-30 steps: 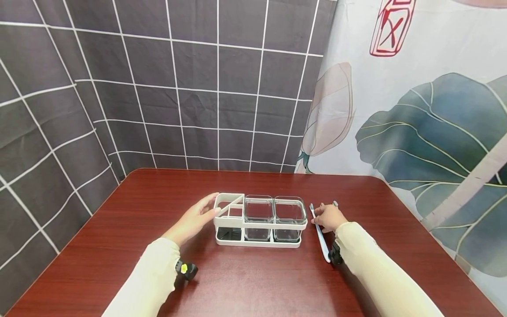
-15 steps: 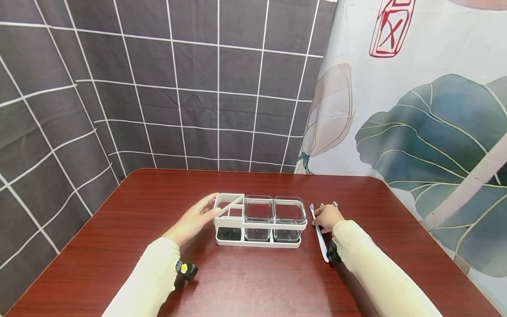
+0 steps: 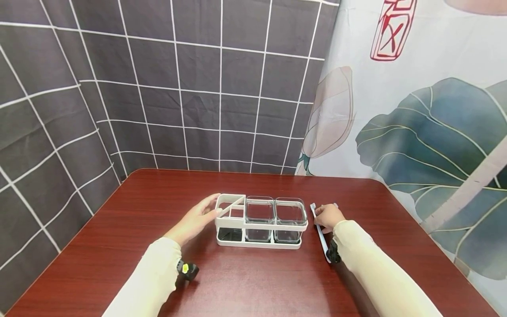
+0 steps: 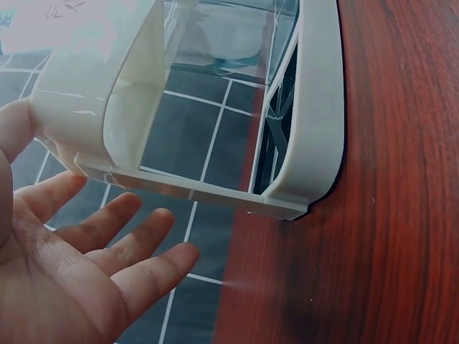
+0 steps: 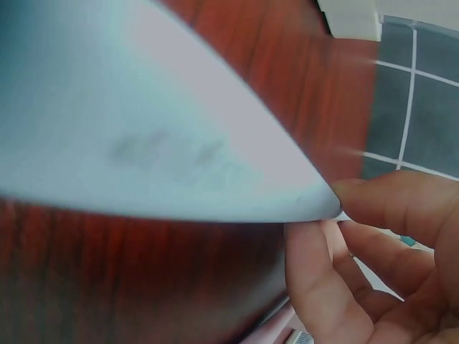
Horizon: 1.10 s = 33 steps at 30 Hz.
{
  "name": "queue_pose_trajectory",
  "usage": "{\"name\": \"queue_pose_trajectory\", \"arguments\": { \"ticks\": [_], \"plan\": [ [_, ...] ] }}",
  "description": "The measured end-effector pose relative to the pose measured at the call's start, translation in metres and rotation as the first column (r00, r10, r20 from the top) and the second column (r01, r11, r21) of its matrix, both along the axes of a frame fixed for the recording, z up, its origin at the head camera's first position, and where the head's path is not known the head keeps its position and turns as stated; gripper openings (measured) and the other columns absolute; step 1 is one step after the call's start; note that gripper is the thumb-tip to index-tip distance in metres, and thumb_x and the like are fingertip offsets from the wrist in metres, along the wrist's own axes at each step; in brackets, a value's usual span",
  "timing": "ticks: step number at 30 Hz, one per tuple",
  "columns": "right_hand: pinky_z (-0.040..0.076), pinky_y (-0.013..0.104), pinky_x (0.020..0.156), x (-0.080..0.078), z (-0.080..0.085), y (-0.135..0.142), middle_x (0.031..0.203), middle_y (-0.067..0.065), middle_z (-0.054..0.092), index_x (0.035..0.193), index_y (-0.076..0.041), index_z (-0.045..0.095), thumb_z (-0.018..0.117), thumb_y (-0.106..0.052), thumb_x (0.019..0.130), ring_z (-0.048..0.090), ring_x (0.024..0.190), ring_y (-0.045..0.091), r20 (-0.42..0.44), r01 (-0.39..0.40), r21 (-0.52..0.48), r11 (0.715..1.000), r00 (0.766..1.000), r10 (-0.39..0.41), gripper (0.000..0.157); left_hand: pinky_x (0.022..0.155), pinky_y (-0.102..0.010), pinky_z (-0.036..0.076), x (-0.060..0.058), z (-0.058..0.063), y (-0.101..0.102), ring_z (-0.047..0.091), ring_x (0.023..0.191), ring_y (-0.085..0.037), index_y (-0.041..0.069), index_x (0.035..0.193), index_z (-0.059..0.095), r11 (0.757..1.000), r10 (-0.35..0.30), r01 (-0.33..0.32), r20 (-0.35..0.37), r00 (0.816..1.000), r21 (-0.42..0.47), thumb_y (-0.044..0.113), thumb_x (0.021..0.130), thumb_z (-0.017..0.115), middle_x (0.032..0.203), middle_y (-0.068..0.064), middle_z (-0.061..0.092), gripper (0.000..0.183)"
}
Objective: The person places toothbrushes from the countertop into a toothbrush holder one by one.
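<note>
A white two-tier rack [image 3: 253, 246] stands mid-table in the head view, holding a clear cup [image 3: 259, 211] and a second clear cup [image 3: 290, 212]. Its left compartment has a slanted divider [image 3: 231, 207]. My left hand [image 3: 194, 222] is at the rack's left end, thumb against the frame, the other fingers [image 4: 154, 272] spread loosely beside it. On the right, my right hand [image 3: 329, 217] pinches a light blue toothbrush [image 3: 322, 241] between thumb and fingertips; its handle [image 5: 179, 143] looms large and blurred in the right wrist view.
Beyond the right hand, the tip of another toothbrush [image 3: 336, 205] peeks out, mostly hidden. The reddish-brown table [image 3: 253, 281] ends at a grey gridded curtain [image 3: 198, 105] behind and a leaf-printed curtain [image 3: 428, 127] on the right.
My right hand shifts only slightly around the toothbrush. The left hand and the rack hold their places; the head view tilts a little.
</note>
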State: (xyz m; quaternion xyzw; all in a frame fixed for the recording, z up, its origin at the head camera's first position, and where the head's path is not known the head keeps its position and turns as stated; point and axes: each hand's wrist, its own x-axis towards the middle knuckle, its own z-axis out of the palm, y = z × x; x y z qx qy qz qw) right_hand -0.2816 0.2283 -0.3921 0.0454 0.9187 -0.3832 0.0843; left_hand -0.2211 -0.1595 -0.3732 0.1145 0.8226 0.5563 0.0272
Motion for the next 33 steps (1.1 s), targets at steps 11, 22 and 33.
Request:
{"name": "queue_pose_trajectory", "arguments": {
  "ticks": [11,22,33],
  "plan": [
    [0.059,0.044,0.068,-0.003,0.003,0.003,0.101,0.023,0.063,0.12,0.011,0.058,0.063,0.004,0.081,0.064,0.084,0.025,-0.003,0.038,-0.089,0.995,0.999,-0.038,0.04,0.106,-0.055,0.038,-0.002,-0.003,0.001,0.048,0.127,-0.04,0.007,0.146,0.038,0.999,-0.025,0.026,-0.017,1.0,0.041,0.02,0.097,0.057,0.141,-0.025,0.045,0.054],
    [0.056,0.037,0.07,0.006,0.022,0.003,0.106,0.024,0.065,0.13,0.01,0.051,0.058,0.001,0.087,0.061,0.08,0.018,-0.052,0.065,-0.244,0.968,0.995,-0.08,0.045,0.106,-0.057,0.036,-0.001,-0.005,0.001,0.05,0.124,-0.041,0.007,0.146,0.037,0.999,-0.014,0.014,-0.023,1.0,0.035,0.021,0.097,0.058,0.14,-0.027,0.046,0.055],
    [0.057,0.038,0.076,0.007,0.047,0.002,0.103,0.015,0.066,0.137,0.006,0.045,0.059,-0.002,0.092,0.063,0.08,0.012,-0.116,0.038,-0.325,0.945,0.99,-0.08,0.048,0.104,-0.054,0.041,-0.002,-0.007,0.002,0.05,0.125,-0.041,0.005,0.147,0.034,0.995,-0.012,0.01,0.022,1.0,0.097,0.018,0.096,0.058,0.144,-0.027,0.04,0.058]
  ]
}}
